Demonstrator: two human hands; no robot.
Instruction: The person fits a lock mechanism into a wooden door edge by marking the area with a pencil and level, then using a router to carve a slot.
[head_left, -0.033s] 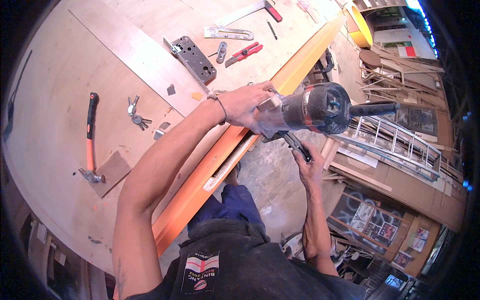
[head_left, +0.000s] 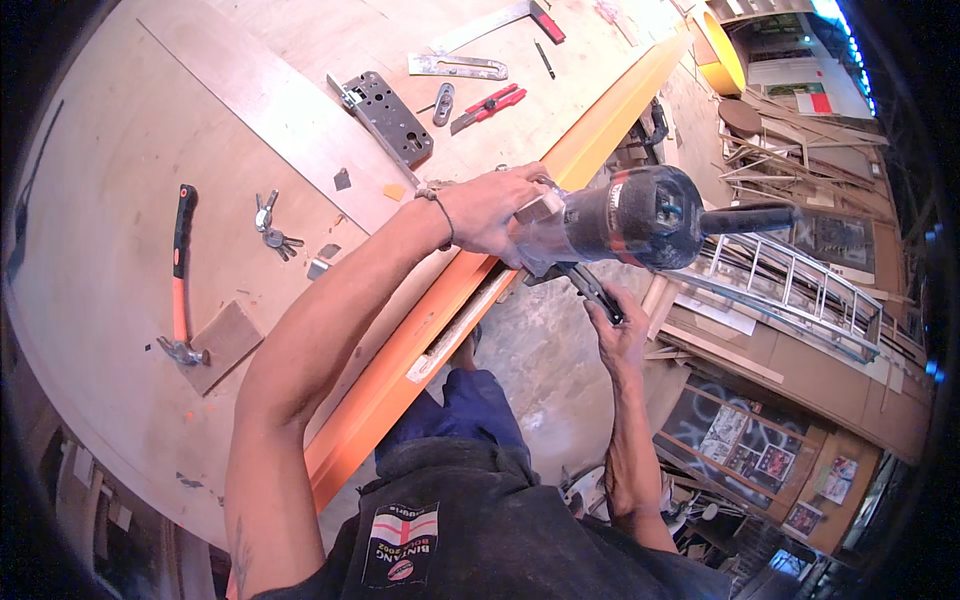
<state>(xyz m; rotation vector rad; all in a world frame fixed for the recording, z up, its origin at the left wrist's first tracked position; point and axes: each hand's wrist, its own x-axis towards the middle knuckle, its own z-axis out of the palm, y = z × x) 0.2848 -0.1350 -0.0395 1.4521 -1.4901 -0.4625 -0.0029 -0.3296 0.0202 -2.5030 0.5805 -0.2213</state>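
Observation:
A black trim router (head_left: 635,218) with a see-through base lies sideways against the slotted edge of a long orange board (head_left: 385,405). My left hand (head_left: 490,212) is closed around the router's base, fingers reaching over the board's top and thumb below. A small pale wooden block (head_left: 540,208) sits between that hand and the router body. Below the router, my right hand (head_left: 622,325) grips the dark handle of what looks like a clamp (head_left: 592,288); its jaws are mostly hidden. A long cut slot (head_left: 455,335) shows in the board's edge, nearer to me. The router bit is hidden.
On the table lie a mortise lock (head_left: 385,120), a red utility knife (head_left: 488,107), a sliding bevel (head_left: 458,66), a try square (head_left: 545,22), a pencil (head_left: 544,60), keys (head_left: 272,225) and a claw hammer (head_left: 181,270). A ladder (head_left: 790,285) and stacked wood lie at right.

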